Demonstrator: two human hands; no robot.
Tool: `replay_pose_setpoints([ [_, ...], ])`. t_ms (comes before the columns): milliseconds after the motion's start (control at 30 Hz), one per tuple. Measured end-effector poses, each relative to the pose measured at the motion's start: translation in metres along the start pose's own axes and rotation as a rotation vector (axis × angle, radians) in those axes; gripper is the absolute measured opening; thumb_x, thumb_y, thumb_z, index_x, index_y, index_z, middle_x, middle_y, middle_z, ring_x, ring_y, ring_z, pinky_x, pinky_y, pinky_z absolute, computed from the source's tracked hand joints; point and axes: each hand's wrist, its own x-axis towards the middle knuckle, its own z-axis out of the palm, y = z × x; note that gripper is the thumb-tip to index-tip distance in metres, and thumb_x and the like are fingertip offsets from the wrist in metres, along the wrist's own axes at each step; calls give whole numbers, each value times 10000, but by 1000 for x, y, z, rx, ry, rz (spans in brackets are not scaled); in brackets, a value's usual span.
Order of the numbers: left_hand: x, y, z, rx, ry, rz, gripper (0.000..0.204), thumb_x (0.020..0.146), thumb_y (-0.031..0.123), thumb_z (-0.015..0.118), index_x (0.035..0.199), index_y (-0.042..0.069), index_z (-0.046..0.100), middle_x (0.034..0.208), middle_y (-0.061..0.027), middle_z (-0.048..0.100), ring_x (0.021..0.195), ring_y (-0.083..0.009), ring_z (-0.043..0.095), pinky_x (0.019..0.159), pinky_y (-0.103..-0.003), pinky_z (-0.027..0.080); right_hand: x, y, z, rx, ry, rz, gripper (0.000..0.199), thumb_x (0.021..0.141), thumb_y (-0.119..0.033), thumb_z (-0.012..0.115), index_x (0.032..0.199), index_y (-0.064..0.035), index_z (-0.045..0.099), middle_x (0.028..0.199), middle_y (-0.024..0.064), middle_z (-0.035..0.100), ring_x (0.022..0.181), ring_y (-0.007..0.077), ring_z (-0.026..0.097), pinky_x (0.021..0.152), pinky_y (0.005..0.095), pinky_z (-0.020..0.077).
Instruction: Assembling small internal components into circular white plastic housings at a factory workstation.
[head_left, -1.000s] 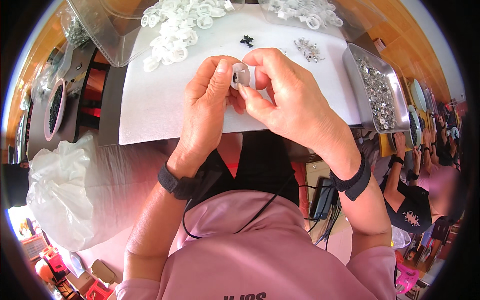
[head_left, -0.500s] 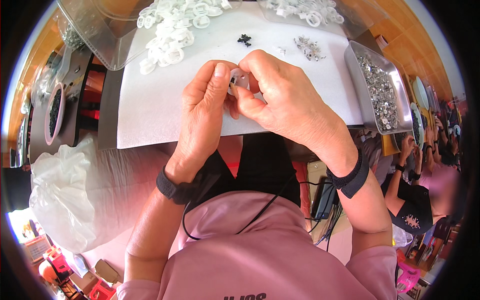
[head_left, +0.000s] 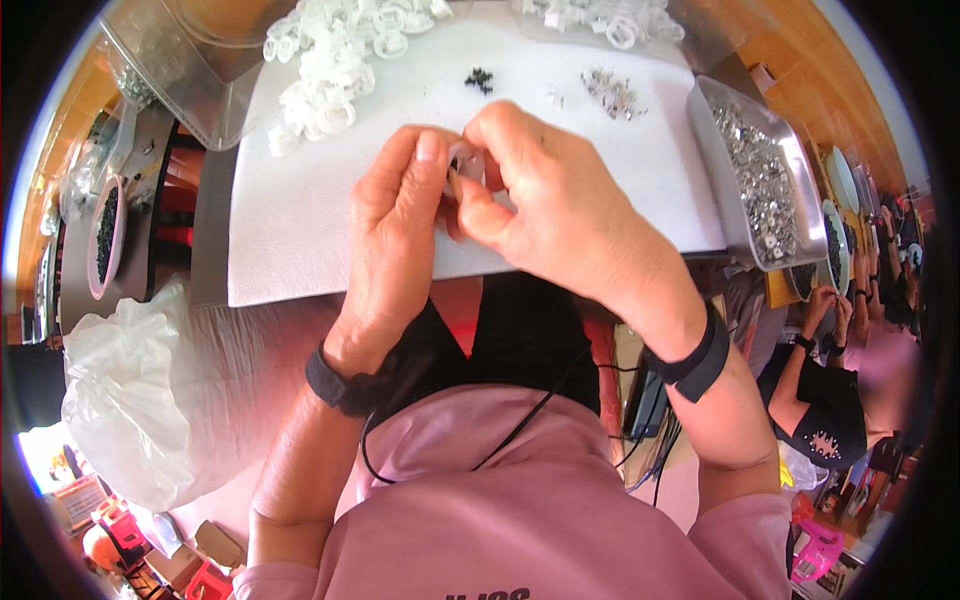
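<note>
Both hands, left hand and right hand, still pinch the small clear plastic piece between fingertips above the white sheet on the bench, hardly moved since before.

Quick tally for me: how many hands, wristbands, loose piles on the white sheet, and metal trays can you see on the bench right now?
Hands: 2, the left hand and right hand, both pinching a small clear part
Black wristbands: 2
Piles on the white sheet: 3, white rings, black bits, silver bits
Metal trays: 1
Total: 8
</note>
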Motion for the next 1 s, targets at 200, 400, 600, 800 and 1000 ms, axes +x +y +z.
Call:
replay_pose_setpoints([
  [200, -5, 2, 2, 2, 27, -41, 274, 1019, 253, 444, 1068, 14, 570, 867, -35, 602, 669, -68, 518, 605, -216, 438, 1, -13, -25, -91, -151, -22, 363, 788, -201, 688, 1034, -33, 481, 891, 133, 570, 710, 337, 632, 561, 432, 505],
  [400, -7, 6, 0, 40, -60, -97, 385, 1009, 247, 450, 1310, 9, 423, 831, -54, 574, 672, -112, 542, 587, -255, 458, 3, -21, -22, -183, -170, -71, 363, 773, -160, 690, 1039, -11, 493, 870, 140, 575, 654, 328, 629, 507, 390, 518],
  [600, -7, 12, -5, -22, -83, -99, 421, 1014, 280, 390, 1319, -10, 397, 740, -66, 558, 624, -116, 521, 565, -250, 431, 73, -9, -88, -353, -209, 175, 389, 834, -307, 656, 1026, 7, 527, 843, 162, 613, 623, 291, 599, 567, 381, 484],
  [800, -6, 12, -2, -4, -106, -108, 325, 1004, 191, 412, 1258, -4, 466, 744, -61, 564, 614, -105, 511, 567, -242, 430, 142, 27, -139, -435, 94, 375, 367, 878, -304, 629, 1073, 3, 581, 772, 71, 615, 578, 130, 573, 496, 269, 440],
  [1000, -7, 4, -9, 19, -110, -144, 275, 1014, 195, 426, 1190, 12, 532, 744, -38, 559, 611, -84, 501, 563, -224, 428, 136, 5, -53, -112, -587, 369, 256, 882, -195, 567, 1060, -11, 576, 794, 109, 627, 638, 140, 604, 519, 297, 462],
])
